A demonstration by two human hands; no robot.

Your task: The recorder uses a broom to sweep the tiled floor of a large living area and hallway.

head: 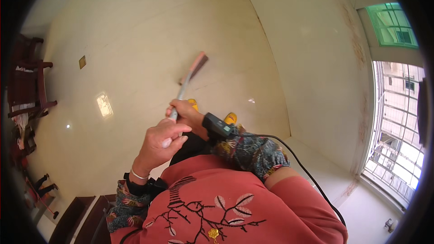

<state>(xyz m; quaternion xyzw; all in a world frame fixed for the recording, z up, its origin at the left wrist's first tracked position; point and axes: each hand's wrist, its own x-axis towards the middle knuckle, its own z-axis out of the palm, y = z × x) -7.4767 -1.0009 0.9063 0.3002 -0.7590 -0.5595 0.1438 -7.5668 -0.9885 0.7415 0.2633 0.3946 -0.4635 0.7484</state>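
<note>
A broom (198,64) with an orange-pink head and dark bristles rests on or just above the pale glossy floor in front of me, slightly blurred. Its grey handle (182,91) slants back towards my body. My left hand (161,140), with a silver bangle at the wrist, closes around the handle's top end. Lower on the same handle, my right hand (184,110) grips it, and a black device (218,125) with a cable is strapped to that wrist. Yellow shoes (231,118) show beyond my arms.
Dark wooden chairs (42,84) line the left side. A plain wall (271,34) and barred windows (395,105) are on the right. Dark wooden furniture (73,218) stands at the lower left, near another person's legs (44,186). A small brownish square (82,62) is on the floor.
</note>
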